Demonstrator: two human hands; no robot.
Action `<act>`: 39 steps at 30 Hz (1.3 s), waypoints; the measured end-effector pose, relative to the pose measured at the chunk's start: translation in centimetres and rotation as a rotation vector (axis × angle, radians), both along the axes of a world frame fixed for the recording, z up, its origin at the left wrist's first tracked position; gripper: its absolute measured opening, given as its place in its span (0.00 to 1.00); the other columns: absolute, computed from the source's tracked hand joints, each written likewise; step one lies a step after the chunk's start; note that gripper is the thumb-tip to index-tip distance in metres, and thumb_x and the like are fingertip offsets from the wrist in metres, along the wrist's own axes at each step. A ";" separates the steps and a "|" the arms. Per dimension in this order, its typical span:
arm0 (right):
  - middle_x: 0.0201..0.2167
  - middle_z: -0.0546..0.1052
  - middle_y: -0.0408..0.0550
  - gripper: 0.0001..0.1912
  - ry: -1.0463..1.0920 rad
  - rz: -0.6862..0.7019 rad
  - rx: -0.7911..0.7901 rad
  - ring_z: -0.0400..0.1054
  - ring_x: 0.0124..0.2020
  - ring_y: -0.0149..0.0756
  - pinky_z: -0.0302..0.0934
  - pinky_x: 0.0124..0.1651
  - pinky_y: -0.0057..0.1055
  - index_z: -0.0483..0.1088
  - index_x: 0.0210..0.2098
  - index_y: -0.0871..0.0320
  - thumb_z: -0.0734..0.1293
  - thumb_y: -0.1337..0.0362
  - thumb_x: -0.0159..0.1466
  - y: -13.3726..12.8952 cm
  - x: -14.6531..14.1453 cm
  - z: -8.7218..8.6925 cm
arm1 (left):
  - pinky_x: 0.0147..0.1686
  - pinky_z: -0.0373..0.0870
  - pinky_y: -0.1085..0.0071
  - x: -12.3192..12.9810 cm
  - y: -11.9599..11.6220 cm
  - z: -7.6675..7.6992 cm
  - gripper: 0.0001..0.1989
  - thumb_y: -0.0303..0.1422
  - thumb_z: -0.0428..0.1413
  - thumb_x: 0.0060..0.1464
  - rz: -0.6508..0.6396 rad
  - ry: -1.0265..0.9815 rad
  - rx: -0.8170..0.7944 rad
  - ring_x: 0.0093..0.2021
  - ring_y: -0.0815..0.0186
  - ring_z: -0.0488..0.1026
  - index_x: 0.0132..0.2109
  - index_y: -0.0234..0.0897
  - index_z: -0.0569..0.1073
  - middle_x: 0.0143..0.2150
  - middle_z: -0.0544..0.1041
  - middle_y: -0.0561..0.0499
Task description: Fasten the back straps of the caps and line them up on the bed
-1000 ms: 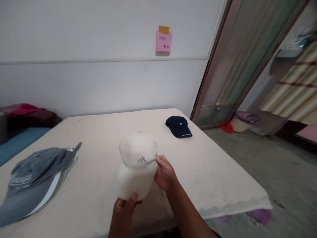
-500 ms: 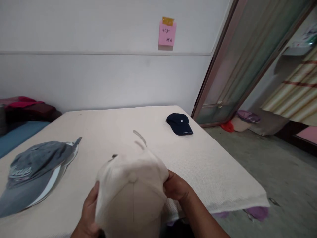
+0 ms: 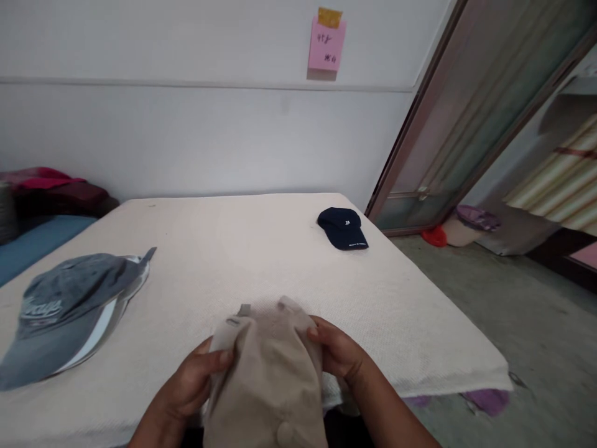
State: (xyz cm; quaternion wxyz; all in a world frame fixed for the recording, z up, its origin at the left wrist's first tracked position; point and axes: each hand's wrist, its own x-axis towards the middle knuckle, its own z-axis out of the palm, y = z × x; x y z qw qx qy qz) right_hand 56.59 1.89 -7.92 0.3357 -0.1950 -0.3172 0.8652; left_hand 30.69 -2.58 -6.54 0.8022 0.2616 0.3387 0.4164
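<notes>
Pale cap pinched between both hands at the near edge

With the pale beige baseball cap (image 3: 268,386) as the clock's centre and twelve toward the wall (image 3: 224,143), the cap sits at the bottom of the view, over the near edge of the cream cover (image 3: 233,249). The left hand (image 3: 196,376) pinches its side at nine, thumb on top; the right hand (image 3: 338,348) pinches the opposite side near one. Two strap ends stand apart on its far side, and its crown button faces the wearer.

A broad stretch of cover runs from the cap to the wall at twelve. The right edge slants from one o'clock down to a corner at three, with concrete floor (image 3: 494,311) beyond.

At one, a navy baseball cap (image 3: 342,228) lies close to that right edge. Between nine and ten, a grey baseball cap (image 3: 69,298) lies well apart from the left hand, over a white brim (image 3: 97,326). Folded cloth (image 3: 51,180) is heaped at ten. A purple-lined bin (image 3: 459,231) and a red bag (image 3: 435,236) stand on the floor at two.
</notes>
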 end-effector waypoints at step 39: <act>0.22 0.67 0.39 0.15 -0.149 -0.184 0.183 0.50 0.14 0.21 0.44 0.19 0.23 0.66 0.45 0.59 0.60 0.57 0.63 3.3 -3.5 1.1 | 0.37 0.65 0.70 3.7 2.5 1.3 0.10 0.37 0.56 0.52 0.030 0.491 0.186 0.35 0.61 0.71 0.36 0.36 0.78 0.34 0.79 0.48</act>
